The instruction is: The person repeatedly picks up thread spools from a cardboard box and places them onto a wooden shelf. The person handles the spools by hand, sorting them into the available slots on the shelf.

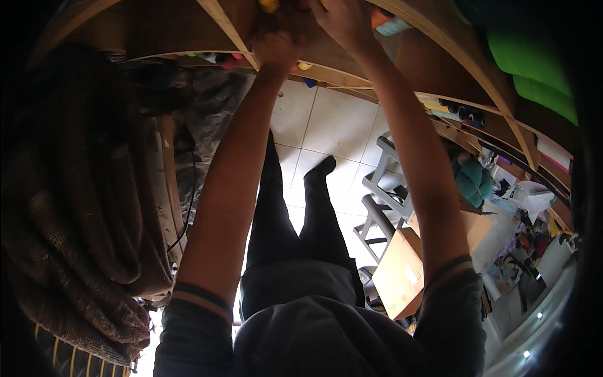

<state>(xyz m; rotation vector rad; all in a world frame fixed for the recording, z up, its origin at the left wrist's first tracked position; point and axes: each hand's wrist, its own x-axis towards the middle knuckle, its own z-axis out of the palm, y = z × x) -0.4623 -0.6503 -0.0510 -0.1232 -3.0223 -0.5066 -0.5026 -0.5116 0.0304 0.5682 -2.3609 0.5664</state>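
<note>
Both my arms stretch up to the top of the head view, into a wooden shelf rack (227, 26) split into compartments. My left hand (276, 49) is at a compartment's front with its fingers curled; what they hold, if anything, is in shadow. Just beyond it sits a yellow item (269, 5), perhaps a thread spool, cut by the frame's edge. To its right, my right hand (344, 24) reaches deeper, its fingertips mostly cut off by the upper edge. Beside the right wrist lie an orange thread spool (379, 17) and a pale blue thread spool (394, 26).
Brown textured fabric (81, 207) hangs in folds at left. Green rolls (531, 69) fill the upper right shelf, with dark spools (468, 115) below. A grey plastic stool (386, 173) and an open cardboard box (400, 273) stand on the tiled floor (326, 135), right of my legs.
</note>
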